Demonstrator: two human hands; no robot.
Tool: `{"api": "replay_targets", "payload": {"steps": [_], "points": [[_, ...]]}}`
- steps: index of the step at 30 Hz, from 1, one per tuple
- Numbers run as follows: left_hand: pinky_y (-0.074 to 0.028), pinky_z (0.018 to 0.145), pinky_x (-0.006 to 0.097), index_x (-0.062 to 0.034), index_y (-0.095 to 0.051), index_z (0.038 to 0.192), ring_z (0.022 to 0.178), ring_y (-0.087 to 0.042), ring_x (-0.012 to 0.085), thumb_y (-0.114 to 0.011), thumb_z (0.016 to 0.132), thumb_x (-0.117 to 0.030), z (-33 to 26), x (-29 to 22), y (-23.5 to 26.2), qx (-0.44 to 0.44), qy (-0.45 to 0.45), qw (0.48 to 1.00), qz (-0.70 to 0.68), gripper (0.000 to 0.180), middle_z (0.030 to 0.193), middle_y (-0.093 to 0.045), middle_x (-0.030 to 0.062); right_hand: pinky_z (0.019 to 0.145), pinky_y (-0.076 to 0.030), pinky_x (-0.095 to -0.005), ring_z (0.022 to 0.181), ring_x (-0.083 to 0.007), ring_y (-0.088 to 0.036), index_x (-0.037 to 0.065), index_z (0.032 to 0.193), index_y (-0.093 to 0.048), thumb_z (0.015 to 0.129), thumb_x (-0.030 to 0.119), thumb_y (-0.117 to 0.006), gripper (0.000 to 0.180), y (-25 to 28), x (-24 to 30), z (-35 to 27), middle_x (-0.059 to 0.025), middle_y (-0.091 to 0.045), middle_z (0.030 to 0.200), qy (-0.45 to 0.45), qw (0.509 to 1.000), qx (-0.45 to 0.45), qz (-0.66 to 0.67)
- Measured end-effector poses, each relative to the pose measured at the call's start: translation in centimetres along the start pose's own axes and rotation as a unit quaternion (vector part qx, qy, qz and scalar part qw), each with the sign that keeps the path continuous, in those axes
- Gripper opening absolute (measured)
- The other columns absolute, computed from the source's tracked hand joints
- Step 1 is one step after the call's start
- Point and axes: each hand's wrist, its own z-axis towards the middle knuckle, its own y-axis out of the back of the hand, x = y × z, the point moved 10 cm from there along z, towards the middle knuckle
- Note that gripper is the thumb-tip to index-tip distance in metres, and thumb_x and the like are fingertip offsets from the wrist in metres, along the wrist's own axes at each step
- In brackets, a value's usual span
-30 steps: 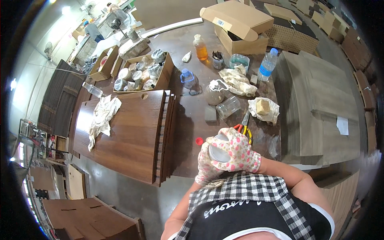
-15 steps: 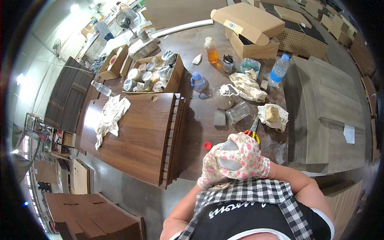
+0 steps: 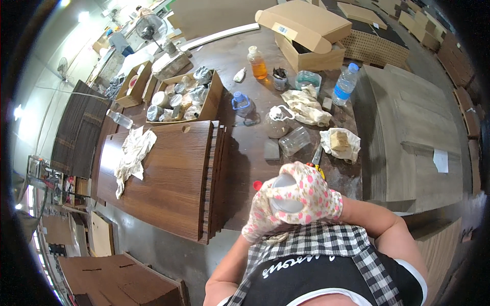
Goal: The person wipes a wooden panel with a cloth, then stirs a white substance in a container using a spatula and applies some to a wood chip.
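Note:
Close in front of my apron, both hands wear white gloves with pink flowers and are wrapped round a jar (image 3: pixel 287 204) with a pale, round top. My left hand (image 3: pixel 263 211) grips its left side. My right hand (image 3: pixel 314 196) closes over the right side, its fingers reaching across the top. The jar's lower body is hidden by the gloves. A small red cap (image 3: pixel 258 185) lies on the table just beyond my left hand. Past my right hand are a grey blade and red and yellow tool handles (image 3: pixel 318 166), partly covered by the glove.
A clear empty jar (image 3: pixel 295 142), grey block (image 3: pixel 271 150), cloths (image 3: pixel 309 108) and bottles (image 3: pixel 345 84) stand farther back on the dark table. Brown boards (image 3: pixel 168 173) are stacked left, with a carton of small containers (image 3: pixel 206 104) behind. Grey panels (image 3: pixel 408 143) are piled right.
The view has shifted slightly, so the table's things appear a little farther left. Both hands keep hold of the jar, with the right fingers slightly shifted over its top.

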Motion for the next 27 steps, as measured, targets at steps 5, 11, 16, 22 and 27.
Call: {"api": "replay_targets", "payload": {"steps": [5,11,16,22,27], "points": [[-0.033,0.103,0.042,-0.0054,-0.022,0.138,0.123,-0.038,0.0285,-0.072,0.071,-0.047,-1.9,5.3,1.2,-0.085,0.077,0.929,-0.353,0.093,0.132,-0.038,0.0159,0.078,-0.047,-0.0386,0.086,-0.0290,-0.057,0.011,0.102,-0.066,0.059,0.028,-0.074,0.047,2.6,-2.6,-0.4,-0.0160,-0.053,0.102,-0.127,0.990,-0.061,0.007],[-0.040,0.097,0.045,-0.0031,-0.037,0.129,0.115,-0.048,0.0294,-0.043,0.087,-0.053,-4.6,8.4,-4.6,-0.109,0.252,0.739,-0.615,0.066,0.127,-0.045,0.0163,0.075,-0.046,-0.0396,0.088,-0.0309,-0.054,0.015,0.103,-0.066,0.060,0.032,-0.072,0.046,1.6,-0.5,-0.1,-0.0159,-0.051,0.101,-0.126,0.990,-0.053,-0.028],[-0.046,0.090,0.044,-0.0011,-0.049,0.118,0.103,-0.057,0.0279,-0.032,0.095,-0.039,-4.8,9.5,-5.4,-0.126,0.319,0.700,-0.626,0.048,0.114,-0.056,0.0161,0.071,-0.044,-0.0422,0.086,-0.0336,-0.051,0.019,0.104,-0.065,0.065,0.038,-0.069,0.044,-2.0,-2.1,-3.5,-0.0191,-0.049,0.098,-0.159,0.979,0.005,0.125],[-0.043,0.096,0.045,-0.0021,-0.045,0.123,0.107,-0.055,0.0282,-0.045,0.090,-0.027,-5.7,10.9,-4.8,0.046,0.273,0.886,-0.372,0.042,0.122,-0.052,0.0147,0.074,-0.043,-0.0456,0.086,-0.0350,-0.053,0.021,0.107,-0.063,0.066,0.040,-0.067,0.044,0.3,2.2,-1.0,-0.0178,-0.052,0.095,0.041,0.999,0.021,-0.003],[-0.043,0.095,0.045,-0.0030,-0.044,0.125,0.109,-0.054,0.0287,-0.046,0.089,-0.026,-4.4,8.6,-7.7,0.158,0.349,0.716,-0.584,0.043,0.124,-0.051,0.0146,0.068,-0.049,-0.0389,0.085,-0.0267,-0.056,0.016,0.104,-0.060,0.075,0.030,-0.063,0.033,-3.8,5.1,-2.1,-0.0119,-0.055,0.096,0.223,0.956,0.181,0.064]]}}
